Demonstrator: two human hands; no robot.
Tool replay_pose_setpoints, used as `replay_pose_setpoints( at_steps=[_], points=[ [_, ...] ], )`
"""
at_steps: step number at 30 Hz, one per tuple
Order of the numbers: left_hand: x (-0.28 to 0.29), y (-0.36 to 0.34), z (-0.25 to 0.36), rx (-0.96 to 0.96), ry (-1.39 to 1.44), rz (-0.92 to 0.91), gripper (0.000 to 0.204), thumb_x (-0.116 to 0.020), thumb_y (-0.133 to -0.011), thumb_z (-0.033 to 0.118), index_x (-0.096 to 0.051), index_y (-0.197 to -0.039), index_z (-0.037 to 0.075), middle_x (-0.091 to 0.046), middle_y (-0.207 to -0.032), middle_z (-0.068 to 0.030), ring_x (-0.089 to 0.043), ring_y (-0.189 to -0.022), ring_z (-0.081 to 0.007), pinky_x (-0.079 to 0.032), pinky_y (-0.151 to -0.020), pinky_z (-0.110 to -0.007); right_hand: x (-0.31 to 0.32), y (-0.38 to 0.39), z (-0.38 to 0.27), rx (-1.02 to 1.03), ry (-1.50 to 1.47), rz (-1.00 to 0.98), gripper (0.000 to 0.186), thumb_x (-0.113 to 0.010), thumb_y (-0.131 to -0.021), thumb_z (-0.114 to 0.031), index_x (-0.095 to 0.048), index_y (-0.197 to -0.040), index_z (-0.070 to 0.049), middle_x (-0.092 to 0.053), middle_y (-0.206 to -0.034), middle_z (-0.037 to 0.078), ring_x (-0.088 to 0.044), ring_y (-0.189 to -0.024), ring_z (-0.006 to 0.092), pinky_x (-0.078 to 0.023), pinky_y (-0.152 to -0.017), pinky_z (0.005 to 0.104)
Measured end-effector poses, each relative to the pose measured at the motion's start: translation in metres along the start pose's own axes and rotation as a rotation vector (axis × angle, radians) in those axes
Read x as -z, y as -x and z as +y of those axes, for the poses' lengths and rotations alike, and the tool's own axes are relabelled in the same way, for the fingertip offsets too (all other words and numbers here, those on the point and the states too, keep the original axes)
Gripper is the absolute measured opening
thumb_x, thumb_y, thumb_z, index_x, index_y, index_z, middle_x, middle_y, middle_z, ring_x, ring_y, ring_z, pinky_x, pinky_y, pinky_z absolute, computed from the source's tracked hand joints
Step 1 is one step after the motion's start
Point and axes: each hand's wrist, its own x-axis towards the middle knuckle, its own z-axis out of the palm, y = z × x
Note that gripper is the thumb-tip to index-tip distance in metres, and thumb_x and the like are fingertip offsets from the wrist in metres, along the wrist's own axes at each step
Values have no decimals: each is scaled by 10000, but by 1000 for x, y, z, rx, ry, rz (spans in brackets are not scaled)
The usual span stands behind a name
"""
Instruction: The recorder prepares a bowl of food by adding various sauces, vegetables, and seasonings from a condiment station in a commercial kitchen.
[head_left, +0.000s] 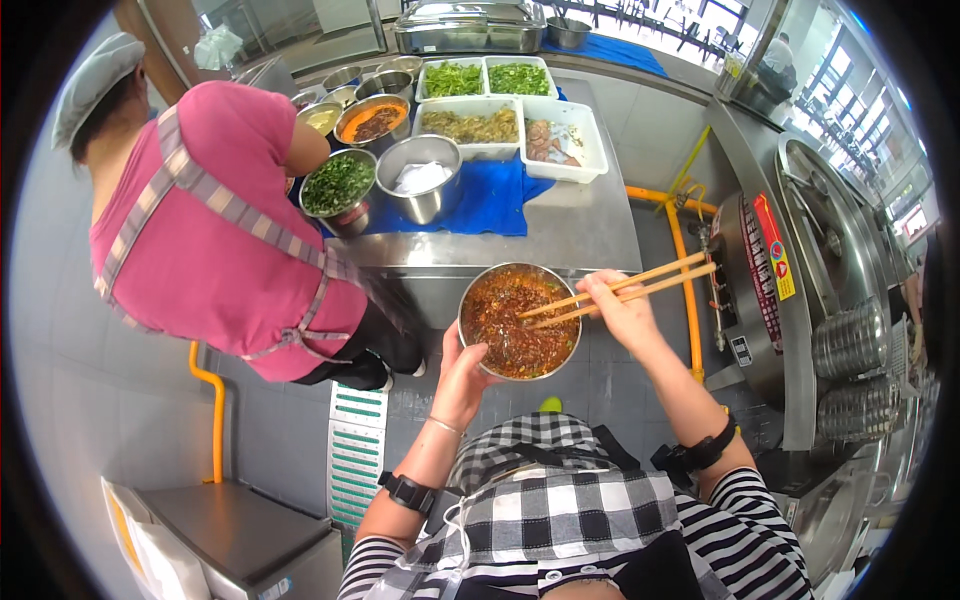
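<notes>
My left hand (462,380) grips a round metal bowl (466,352) by its left side, thumb over the rim, and holds it in front of me above the floor. A dark red-brown sauce (505,335) with flecks of green and bits of seasoning fills much of the bowl. In my right hand (618,308) is a pair of long wooden chopsticks (655,284). Their tips dip into the sauce near the bowl's middle, and the far ends stick out to the right, slightly apart.
Ahead stands a steel counter (590,225) with a blue cloth (500,200), a steel pot of chopped greens (340,183), a pot with white contents (422,180) and white food tubs (590,150). A person in pink (230,230) stands close at left. A large stove (745,270) is at right.
</notes>
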Motion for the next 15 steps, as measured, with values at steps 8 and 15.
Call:
replay_pose_setpoints(
  at_steps=[8,15],
  points=[
    [-8,-100,-8,40,45,26,573,-486,-822,123,-206,-1322,140,-379,-1269,-112,-466,-1115,-289,-514,-767,-495,-3,-89,57,-199,-361,-73,432,-486,-897,-275,-439,-1276,-72,-534,-1151,57,-505,-1025,117,-433,-836,276],
    [1,-163,-12,31,105,50,578,-506,-828,136,-206,-1323,143,-379,-1272,-114,-460,-1124,-293,-514,-762,-500,-2,-163,77,-143,-528,-250,502,-452,-898,-243,-323,-1339,-39,-465,-1243,87,-459,-1121,152,-391,-929,298]
  ],
)
